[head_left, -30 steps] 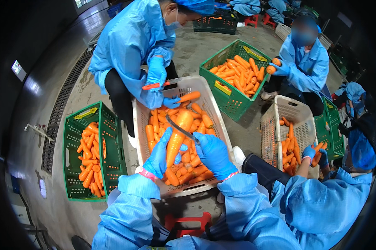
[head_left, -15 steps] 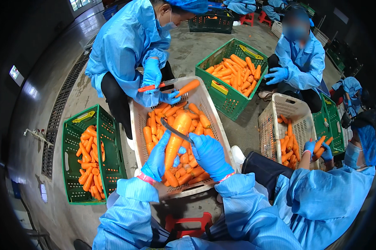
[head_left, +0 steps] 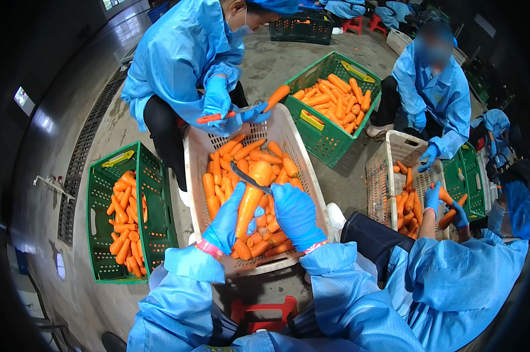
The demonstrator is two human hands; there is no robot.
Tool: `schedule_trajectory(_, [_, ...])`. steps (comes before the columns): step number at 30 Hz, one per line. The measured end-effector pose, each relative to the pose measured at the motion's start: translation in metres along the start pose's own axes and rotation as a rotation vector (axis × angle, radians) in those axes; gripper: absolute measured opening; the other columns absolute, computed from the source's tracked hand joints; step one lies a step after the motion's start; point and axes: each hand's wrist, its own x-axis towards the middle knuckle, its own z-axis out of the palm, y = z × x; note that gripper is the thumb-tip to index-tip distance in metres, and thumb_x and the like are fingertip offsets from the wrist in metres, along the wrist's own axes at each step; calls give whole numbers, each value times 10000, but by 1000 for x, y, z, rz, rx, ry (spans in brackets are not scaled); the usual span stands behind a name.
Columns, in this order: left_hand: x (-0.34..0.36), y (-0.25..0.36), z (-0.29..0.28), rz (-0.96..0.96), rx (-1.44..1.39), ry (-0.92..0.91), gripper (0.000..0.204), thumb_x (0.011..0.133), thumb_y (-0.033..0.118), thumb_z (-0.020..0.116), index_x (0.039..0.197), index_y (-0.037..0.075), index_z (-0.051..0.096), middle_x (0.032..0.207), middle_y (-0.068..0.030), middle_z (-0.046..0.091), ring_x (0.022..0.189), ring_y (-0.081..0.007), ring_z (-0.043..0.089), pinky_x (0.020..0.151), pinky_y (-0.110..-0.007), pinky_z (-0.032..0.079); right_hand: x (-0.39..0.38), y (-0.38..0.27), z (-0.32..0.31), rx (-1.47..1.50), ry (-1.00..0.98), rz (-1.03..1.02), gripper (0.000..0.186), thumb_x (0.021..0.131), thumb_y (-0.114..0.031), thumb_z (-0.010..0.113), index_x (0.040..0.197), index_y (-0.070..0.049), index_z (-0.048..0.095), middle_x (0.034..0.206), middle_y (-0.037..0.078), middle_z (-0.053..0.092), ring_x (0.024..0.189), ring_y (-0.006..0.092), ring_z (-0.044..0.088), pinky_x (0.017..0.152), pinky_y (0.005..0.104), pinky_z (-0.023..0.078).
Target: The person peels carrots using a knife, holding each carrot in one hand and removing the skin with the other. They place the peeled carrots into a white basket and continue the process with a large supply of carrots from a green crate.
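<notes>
My left hand (head_left: 225,227), in a blue glove, is closed around a large orange carrot (head_left: 248,210). The carrot is held upright over a white crate (head_left: 195,176) that contains many smaller carrots (head_left: 258,154). In my right hand (head_left: 299,218), also gloved in blue, is a knife (head_left: 245,178). Its dark, slightly curved blade lies across the upper part of the large carrot. The right fingers hide the knife's handle. Bits of blue material (head_left: 261,212) show among the carrots under my hands.
Opposite, a co-worker's gloved hands (head_left: 218,98) hold a red-handled tool and a carrot above the crate's far end. Green crates of carrots stand at left (head_left: 159,217) and far right (head_left: 326,144). Another white crate (head_left: 382,176) has co-workers around it. A red stool (head_left: 265,314) is beneath me.
The large carrot and knife have shifted only slightly in my hands. The opposite co-worker's carrot has moved up and right. At right, a co-worker's hand has come down to the other white crate.
</notes>
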Motion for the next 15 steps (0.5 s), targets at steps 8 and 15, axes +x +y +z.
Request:
schedule_trajectory(8, [2, -13, 1, 38, 131, 149, 544, 903, 563, 427, 1115, 74, 541, 675, -91, 599, 408, -135, 511, 332, -239, 396, -11, -10, 9, 11, -77, 82, 137, 781, -78, 551, 910, -79, 503, 753, 100, 508, 628, 264, 554, 514, 386, 441])
schedule_trajectory(15, [-4, 0, -5, -48, 121, 18, 560, 905, 573, 408, 1102, 68, 550, 660, -86, 584, 399, -145, 497, 329, -244, 381, -9, -5, 11, 17, -54, 45, 175, 727, -51, 574, 878, -72, 487, 750, 103, 508, 646, 280, 571, 504, 395, 443])
